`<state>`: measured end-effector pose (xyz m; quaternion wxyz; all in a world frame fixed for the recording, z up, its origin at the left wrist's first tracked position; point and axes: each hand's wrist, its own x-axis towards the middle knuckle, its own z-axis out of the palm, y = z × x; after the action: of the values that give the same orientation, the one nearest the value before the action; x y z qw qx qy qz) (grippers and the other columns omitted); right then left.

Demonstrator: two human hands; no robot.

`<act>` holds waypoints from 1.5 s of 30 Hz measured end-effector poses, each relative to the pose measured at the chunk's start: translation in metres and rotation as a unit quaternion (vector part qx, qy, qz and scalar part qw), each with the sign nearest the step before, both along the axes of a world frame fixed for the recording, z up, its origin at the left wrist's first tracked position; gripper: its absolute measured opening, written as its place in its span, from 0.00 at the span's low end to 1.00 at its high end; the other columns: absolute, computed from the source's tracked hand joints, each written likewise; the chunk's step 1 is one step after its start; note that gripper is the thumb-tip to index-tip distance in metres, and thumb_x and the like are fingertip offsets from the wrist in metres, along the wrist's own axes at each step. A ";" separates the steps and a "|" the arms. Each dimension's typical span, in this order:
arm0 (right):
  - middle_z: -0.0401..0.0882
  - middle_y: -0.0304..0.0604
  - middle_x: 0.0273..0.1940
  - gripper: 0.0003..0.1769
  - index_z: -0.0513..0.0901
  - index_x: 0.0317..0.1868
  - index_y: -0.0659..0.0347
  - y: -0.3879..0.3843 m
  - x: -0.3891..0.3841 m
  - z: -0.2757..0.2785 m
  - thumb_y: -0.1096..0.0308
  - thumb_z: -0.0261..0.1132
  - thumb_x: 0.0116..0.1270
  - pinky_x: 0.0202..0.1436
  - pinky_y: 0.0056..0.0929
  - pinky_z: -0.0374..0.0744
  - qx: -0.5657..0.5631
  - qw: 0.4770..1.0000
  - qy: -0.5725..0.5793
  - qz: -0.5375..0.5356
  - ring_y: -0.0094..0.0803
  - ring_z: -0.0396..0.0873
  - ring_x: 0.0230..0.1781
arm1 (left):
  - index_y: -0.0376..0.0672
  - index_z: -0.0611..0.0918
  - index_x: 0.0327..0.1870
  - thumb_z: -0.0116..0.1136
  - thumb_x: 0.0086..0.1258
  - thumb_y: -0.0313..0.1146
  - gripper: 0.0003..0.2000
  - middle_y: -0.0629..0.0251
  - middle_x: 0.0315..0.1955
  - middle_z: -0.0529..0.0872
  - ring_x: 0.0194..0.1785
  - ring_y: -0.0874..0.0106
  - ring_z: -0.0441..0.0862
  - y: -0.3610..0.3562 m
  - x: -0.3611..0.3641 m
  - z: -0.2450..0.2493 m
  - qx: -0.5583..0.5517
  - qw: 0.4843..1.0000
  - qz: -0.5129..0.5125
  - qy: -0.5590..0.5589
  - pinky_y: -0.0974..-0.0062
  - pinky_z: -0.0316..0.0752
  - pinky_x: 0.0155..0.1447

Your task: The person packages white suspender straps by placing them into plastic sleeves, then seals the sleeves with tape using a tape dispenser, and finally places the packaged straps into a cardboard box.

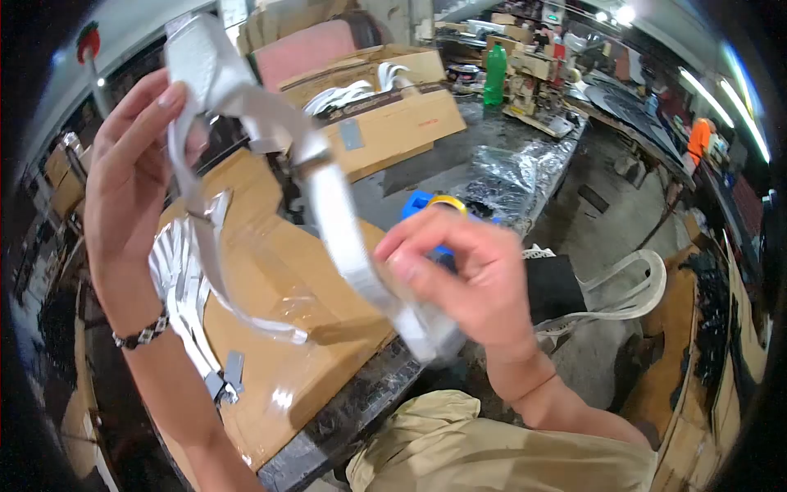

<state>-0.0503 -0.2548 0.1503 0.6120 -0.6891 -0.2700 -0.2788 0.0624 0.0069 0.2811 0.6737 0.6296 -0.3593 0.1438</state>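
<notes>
A white strap [338, 234] with a buckle-like piece hangs in front of me, partly blurred. My left hand [135, 156] is raised at the upper left, its fingers pinched on the strap's folded top end. My right hand [467, 271] is at the centre right, thumb and forefinger together beside the lower part of the strap; whether they grip it is blurred. One narrower strap end dangles over the cardboard [270, 246]. More white straps [176, 271] lie in a bundle on the cardboard, left of centre, with grey tips near the edge.
An open cardboard box [393, 123] holding white straps stands at the back. Behind my right hand is a blue tape dispenser [418, 203]. A green bottle [495, 75] and a machine [537, 78] stand farther back. Another person [699, 139] in orange is far right.
</notes>
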 end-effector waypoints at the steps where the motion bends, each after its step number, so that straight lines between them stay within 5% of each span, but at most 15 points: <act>1: 0.86 0.40 0.37 0.04 0.84 0.39 0.67 0.002 0.001 0.006 0.74 0.69 0.67 0.44 0.24 0.77 0.023 1.000 -0.003 -0.001 0.24 0.80 0.36 | 0.33 0.80 0.59 0.62 0.74 0.32 0.17 0.65 0.38 0.88 0.34 0.79 0.86 0.000 0.004 -0.001 -0.001 1.000 -0.007 0.003 0.84 0.80 0.40; 6: 0.86 0.37 0.36 0.05 0.85 0.38 0.66 0.014 0.010 0.016 0.73 0.69 0.66 0.42 0.22 0.77 0.017 1.000 -0.004 -0.011 0.20 0.80 0.35 | 0.33 0.82 0.56 0.62 0.72 0.29 0.14 0.61 0.40 0.90 0.35 0.74 0.88 0.009 0.013 0.000 0.000 0.996 -0.088 0.000 0.81 0.83 0.42; 9: 0.86 0.37 0.35 0.05 0.86 0.38 0.66 0.015 0.025 0.006 0.72 0.69 0.66 0.42 0.22 0.77 -0.049 0.994 0.100 -0.017 0.20 0.81 0.35 | 0.33 0.82 0.57 0.62 0.72 0.29 0.15 0.62 0.39 0.90 0.34 0.72 0.88 0.015 0.012 0.008 -0.053 0.997 -0.054 -0.008 0.79 0.83 0.43; 10: 0.86 0.37 0.33 0.06 0.86 0.38 0.66 0.015 0.026 0.004 0.72 0.70 0.66 0.40 0.21 0.77 -0.021 0.998 0.040 -0.049 0.19 0.80 0.34 | 0.35 0.82 0.57 0.60 0.75 0.31 0.14 0.65 0.46 0.89 0.45 0.79 0.86 0.028 0.018 0.013 -0.005 0.997 -0.074 -0.014 0.80 0.82 0.48; 17: 0.85 0.35 0.30 0.07 0.85 0.37 0.68 0.024 0.033 0.033 0.70 0.70 0.66 0.37 0.19 0.77 0.068 0.994 0.025 -0.082 0.17 0.79 0.30 | 0.34 0.80 0.61 0.59 0.75 0.32 0.17 0.63 0.51 0.88 0.48 0.77 0.86 0.033 0.016 0.027 -0.039 0.996 -0.067 -0.031 0.78 0.82 0.51; 20: 0.85 0.36 0.31 0.08 0.85 0.39 0.68 0.028 0.038 0.040 0.71 0.70 0.68 0.40 0.18 0.77 0.064 0.997 0.046 -0.017 0.17 0.80 0.32 | 0.33 0.80 0.61 0.58 0.76 0.31 0.17 0.62 0.52 0.87 0.48 0.76 0.86 0.033 0.012 0.031 -0.048 0.995 -0.071 -0.058 0.78 0.83 0.52; 24: 0.86 0.38 0.38 0.12 0.82 0.50 0.68 0.032 0.036 0.036 0.71 0.69 0.69 0.45 0.19 0.78 0.096 0.992 0.065 0.041 0.19 0.81 0.39 | 0.31 0.83 0.47 0.58 0.73 0.27 0.09 0.62 0.27 0.88 0.25 0.76 0.87 0.005 -0.019 0.045 -0.024 0.997 -0.029 -0.062 0.84 0.80 0.24; 28: 0.83 0.43 0.50 0.26 0.71 0.64 0.68 0.032 0.037 0.006 0.69 0.69 0.69 0.54 0.22 0.77 0.134 0.970 0.119 0.161 0.21 0.79 0.50 | 0.31 0.84 0.47 0.59 0.73 0.27 0.09 0.63 0.27 0.88 0.26 0.76 0.87 0.006 -0.023 0.050 -0.045 0.997 -0.022 -0.055 0.84 0.81 0.26; 31: 0.83 0.44 0.52 0.25 0.73 0.61 0.69 0.035 0.034 -0.019 0.68 0.70 0.69 0.55 0.23 0.77 0.124 0.967 0.139 0.174 0.21 0.79 0.51 | 0.31 0.84 0.47 0.60 0.72 0.27 0.09 0.62 0.27 0.88 0.25 0.76 0.86 0.006 -0.025 0.053 -0.047 0.997 0.001 -0.066 0.83 0.81 0.27; 36: 0.87 0.44 0.41 0.14 0.81 0.50 0.71 0.031 0.030 -0.026 0.69 0.68 0.71 0.50 0.25 0.81 0.057 0.971 0.168 0.159 0.25 0.85 0.43 | 0.31 0.86 0.42 0.60 0.72 0.27 0.07 0.63 0.26 0.88 0.24 0.76 0.85 0.003 -0.027 0.053 -0.032 0.998 0.032 -0.042 0.82 0.79 0.28; 39: 0.88 0.44 0.39 0.13 0.82 0.49 0.71 0.038 0.031 -0.008 0.68 0.67 0.72 0.46 0.24 0.82 0.063 0.986 0.114 0.101 0.25 0.86 0.39 | 0.33 0.80 0.61 0.58 0.76 0.31 0.17 0.61 0.53 0.87 0.49 0.76 0.86 0.033 0.006 0.051 0.010 0.995 -0.078 -0.055 0.78 0.83 0.53; 45: 0.88 0.45 0.39 0.14 0.82 0.48 0.71 0.038 0.045 -0.003 0.65 0.67 0.73 0.45 0.25 0.83 0.099 0.970 0.182 0.130 0.25 0.85 0.37 | 0.33 0.80 0.60 0.58 0.75 0.30 0.16 0.60 0.53 0.87 0.50 0.76 0.86 0.037 0.007 0.055 -0.025 0.993 -0.102 -0.046 0.78 0.83 0.51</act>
<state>-0.0054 -0.2167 0.1470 0.7468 -0.6235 -0.2124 -0.0923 0.0696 0.0440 0.3361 0.6833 0.5650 -0.4486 0.1122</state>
